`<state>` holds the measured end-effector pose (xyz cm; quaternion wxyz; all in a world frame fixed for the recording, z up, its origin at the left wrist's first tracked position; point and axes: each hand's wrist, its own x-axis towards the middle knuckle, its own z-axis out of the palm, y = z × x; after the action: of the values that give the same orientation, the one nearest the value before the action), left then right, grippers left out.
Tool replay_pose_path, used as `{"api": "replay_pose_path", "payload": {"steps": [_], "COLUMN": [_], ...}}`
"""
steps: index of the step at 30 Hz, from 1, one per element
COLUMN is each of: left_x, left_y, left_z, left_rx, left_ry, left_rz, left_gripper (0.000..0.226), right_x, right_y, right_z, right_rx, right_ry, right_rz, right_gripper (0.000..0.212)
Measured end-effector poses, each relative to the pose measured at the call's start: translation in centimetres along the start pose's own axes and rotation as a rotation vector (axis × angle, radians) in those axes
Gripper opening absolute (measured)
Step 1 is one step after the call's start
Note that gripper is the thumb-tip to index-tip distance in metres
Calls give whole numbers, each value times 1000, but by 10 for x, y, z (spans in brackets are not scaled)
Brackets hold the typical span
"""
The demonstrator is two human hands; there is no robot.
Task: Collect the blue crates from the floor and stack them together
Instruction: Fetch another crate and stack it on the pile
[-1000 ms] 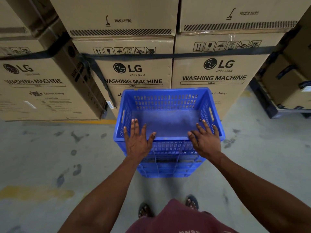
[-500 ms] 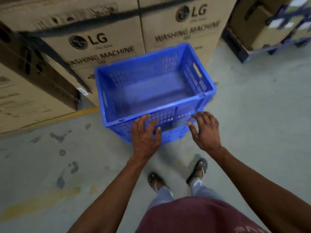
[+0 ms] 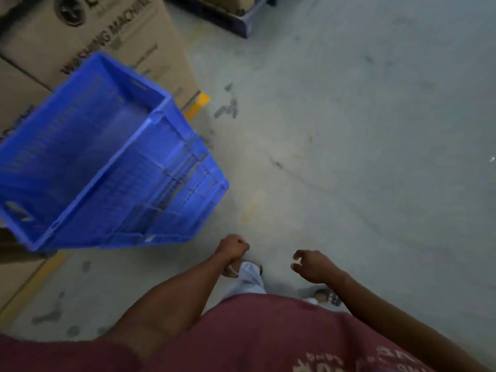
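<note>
stack of blue slotted plastic crates [image 3: 107,167] on grey concrete floor [image 3: 349,130] beside cardboard boxes [image 3: 107,30]; left hand [image 3: 233,247] fisted, holds nothing; right hand [image 3: 311,265] loosely curled, holds nothing, both apart from crates.

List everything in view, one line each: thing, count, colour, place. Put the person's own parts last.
blue crates: a nested stack, exact count unclear, blue, on the floor at left
washing machine boxes: at least two, brown cardboard, behind the stack at top left
pallet: one, dark, top centre, carrying cardboard
floor: grey concrete, stained, with yellow line marks by the boxes
shirt: one, maroon, bottom
sandalled feet: two, below the hands
left hand: fist, holding nothing, clear of the stack
right hand: loosely curled, empty
</note>
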<state>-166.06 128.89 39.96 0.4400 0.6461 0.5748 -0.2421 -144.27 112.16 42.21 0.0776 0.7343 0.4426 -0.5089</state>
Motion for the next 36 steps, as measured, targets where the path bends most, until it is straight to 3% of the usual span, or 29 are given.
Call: {"api": "replay_pose_path", "payload": {"steps": [6, 10, 18, 22, 29, 36], "left_x": [-11, -50, -135, -138, -97, -73], "left_y": [107, 219, 426, 504, 668, 850], "left_z": [99, 192, 357, 396, 456, 534], "left_rx": [277, 378, 574, 617, 456, 823], "left_ry": [-53, -55, -374, -486, -544, -555], "left_rz": [36, 191, 625, 656, 550, 674], "left_gripper": [28, 17, 19, 14, 15, 8], "right_x": [-71, -129, -211, -232, -255, -282], "right_y": [158, 252, 378, 428, 586, 749], "right_z": [40, 52, 66, 55, -6, -118], "right_rx": [448, 768, 1272, 1717, 1870, 1801], "right_ry": [140, 200, 392, 542, 698, 794], "right_rz": [138, 282, 503, 580, 710, 755], "right_gripper": [36, 20, 16, 14, 14, 8]}}
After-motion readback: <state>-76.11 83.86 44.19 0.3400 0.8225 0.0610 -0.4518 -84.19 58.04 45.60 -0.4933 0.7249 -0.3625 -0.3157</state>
